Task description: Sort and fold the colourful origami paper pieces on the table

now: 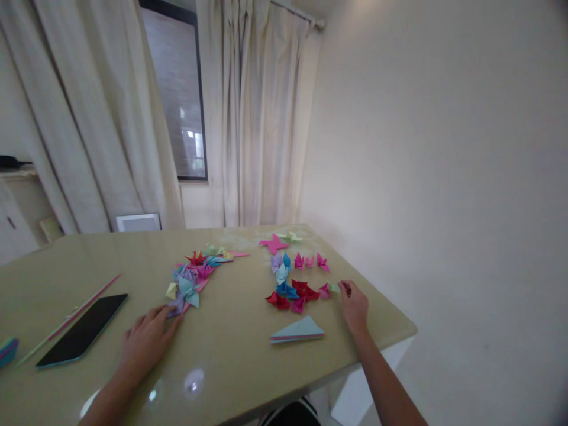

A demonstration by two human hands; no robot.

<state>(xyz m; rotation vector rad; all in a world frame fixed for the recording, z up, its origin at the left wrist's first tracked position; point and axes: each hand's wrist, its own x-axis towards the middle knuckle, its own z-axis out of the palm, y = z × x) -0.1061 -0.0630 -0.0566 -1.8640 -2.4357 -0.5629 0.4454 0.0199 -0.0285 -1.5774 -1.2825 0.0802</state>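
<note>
My left hand (pixel 148 337) lies flat on the beige table (pixel 222 367), fingers stretched out, fingertips touching the near end of a curved heap of folded paper shapes (pixel 195 275) in purple, teal, pink and yellow. My right hand (pixel 352 305) rests near the table's right edge with fingers pinched on a small pale green folded piece (pixel 333 287). That piece sits at the end of a second group of red, blue and pink folded shapes (pixel 293 290). A light blue folded triangle with a pink edge (pixel 298 330) lies in front of it.
A black phone (pixel 82 337) lies at the left, beside a long pink strip (pixel 73 316). A pink star shape (pixel 274 243) and pale pieces sit at the far edge. Curtains and a window stand behind the table; a white wall is close on the right.
</note>
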